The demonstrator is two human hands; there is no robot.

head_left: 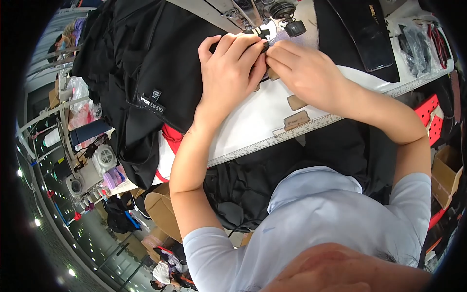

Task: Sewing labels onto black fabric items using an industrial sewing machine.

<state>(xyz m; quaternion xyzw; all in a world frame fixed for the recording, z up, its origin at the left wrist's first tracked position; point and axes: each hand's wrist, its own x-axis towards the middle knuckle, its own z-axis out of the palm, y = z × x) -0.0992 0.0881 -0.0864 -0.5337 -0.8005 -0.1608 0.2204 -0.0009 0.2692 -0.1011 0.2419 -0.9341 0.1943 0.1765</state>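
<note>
Just in front of the sewing machine's presser foot, my two hands meet over a small piece of black fabric. My left hand is closed, thumb and fingertips pinching the piece from the left. From the other side, my right hand has its fingers pressed together on it; its fingertips partly cover the fabric. The needle area lies just beyond the fingers and is hard to make out. Beside my left hand spreads a large black garment with a small woven label.
A ruler strip runs along the near edge of the white table. Worn brown patches mark its top. To the right lie a black phone-like slab and a clear plastic bag. Red cloth shows under the garment.
</note>
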